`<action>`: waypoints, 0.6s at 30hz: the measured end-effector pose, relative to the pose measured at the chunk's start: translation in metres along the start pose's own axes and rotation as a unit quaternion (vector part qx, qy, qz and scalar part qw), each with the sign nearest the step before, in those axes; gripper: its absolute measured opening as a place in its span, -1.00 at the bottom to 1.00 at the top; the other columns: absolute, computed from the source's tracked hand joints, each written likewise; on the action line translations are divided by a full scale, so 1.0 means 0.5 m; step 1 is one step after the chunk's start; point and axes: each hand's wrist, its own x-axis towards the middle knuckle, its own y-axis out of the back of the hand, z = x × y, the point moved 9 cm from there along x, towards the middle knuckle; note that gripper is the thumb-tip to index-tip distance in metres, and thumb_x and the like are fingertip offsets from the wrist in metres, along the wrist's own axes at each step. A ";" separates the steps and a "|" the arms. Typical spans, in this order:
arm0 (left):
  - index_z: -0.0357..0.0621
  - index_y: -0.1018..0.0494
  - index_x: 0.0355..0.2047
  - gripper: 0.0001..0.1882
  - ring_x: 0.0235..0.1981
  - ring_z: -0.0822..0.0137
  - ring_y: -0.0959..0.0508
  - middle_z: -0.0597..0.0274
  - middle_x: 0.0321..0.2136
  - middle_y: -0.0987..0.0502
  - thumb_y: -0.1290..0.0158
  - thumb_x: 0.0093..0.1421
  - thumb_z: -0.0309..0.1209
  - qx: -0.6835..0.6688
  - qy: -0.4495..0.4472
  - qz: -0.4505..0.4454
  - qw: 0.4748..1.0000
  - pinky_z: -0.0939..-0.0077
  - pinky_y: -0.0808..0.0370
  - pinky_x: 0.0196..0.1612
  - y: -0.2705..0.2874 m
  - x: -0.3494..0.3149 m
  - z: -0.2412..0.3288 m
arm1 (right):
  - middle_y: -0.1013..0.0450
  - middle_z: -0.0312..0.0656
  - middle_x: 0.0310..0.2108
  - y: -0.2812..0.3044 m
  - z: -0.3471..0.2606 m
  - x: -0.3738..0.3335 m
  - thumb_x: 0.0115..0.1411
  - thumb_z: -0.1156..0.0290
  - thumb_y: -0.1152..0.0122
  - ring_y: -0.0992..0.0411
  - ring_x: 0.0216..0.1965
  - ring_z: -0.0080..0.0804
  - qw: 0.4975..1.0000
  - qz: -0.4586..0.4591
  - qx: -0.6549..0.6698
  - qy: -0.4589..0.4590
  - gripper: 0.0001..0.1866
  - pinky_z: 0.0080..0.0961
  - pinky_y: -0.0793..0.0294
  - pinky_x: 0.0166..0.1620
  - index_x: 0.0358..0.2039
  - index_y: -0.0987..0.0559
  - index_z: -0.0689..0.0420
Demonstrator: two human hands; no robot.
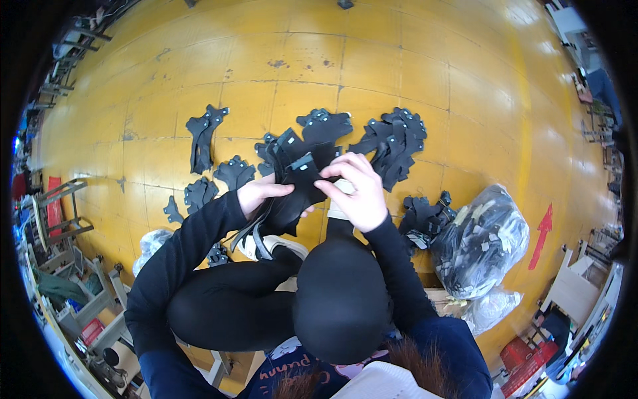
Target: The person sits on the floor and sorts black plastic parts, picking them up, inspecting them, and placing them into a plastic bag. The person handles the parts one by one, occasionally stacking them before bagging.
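Note:
A stack of black cut fabric pieces point(292, 199) hangs in front of me, a small pale tag on the top one. My left hand point(258, 195) is closed round the stack's left side, thumb on top and fingers underneath. On the opposite side, my right hand point(359, 193) pinches the edge of the top piece between thumb and fingers. Just beyond my hands, more black pieces point(323, 126) lie on the floor in an overlapping heap, partly hidden by the stack I hold. To the right of it is another fanned pile point(393, 139) with small pale tags.
Smaller black piles lie on the left, including a long one point(205, 139). Near my right knee stand a dark bundle point(425, 214) and a large clear plastic bag point(484, 243) full of dark pieces. A wooden stool point(64, 207) stands far left on the yellow floor point(292, 53).

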 end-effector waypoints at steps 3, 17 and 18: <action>-0.32 -0.16 0.11 -0.47 -0.14 0.13 -0.51 -0.09 -0.15 -0.46 0.07 0.26 -0.21 0.031 -0.046 -0.021 0.998 0.30 -0.41 -0.01 -0.001 -0.001 0.007 | -0.49 -0.22 -0.39 0.010 -0.017 0.003 -0.12 0.57 -0.33 -0.44 -0.32 -0.32 0.999 0.004 0.012 0.030 -0.85 -0.48 -0.39 -0.20 -0.47 -0.55 0.18; -0.30 -0.30 -0.07 -0.66 -0.35 0.25 -0.58 0.06 -0.28 -0.52 0.05 0.27 -0.30 0.014 -0.062 0.136 0.989 0.40 -0.55 -0.26 0.057 0.001 0.029 | -0.47 -0.29 -0.44 -0.017 -0.161 -0.047 -0.01 0.48 -0.31 -0.45 -0.36 -0.37 0.928 -0.225 0.237 0.178 -0.86 -0.38 -0.36 -0.12 -0.40 -0.54 0.08; -0.31 -0.30 -0.07 -0.67 -0.36 0.25 -0.58 0.05 -0.29 -0.52 0.05 0.27 -0.31 -0.007 -0.074 0.110 0.991 0.41 -0.55 -0.26 0.052 0.003 0.030 | -0.47 -0.28 -0.45 -0.013 -0.160 -0.043 -0.01 0.50 -0.30 -0.45 -0.36 -0.36 0.925 -0.241 0.240 0.170 -0.86 -0.40 -0.36 -0.15 -0.40 -0.55 0.09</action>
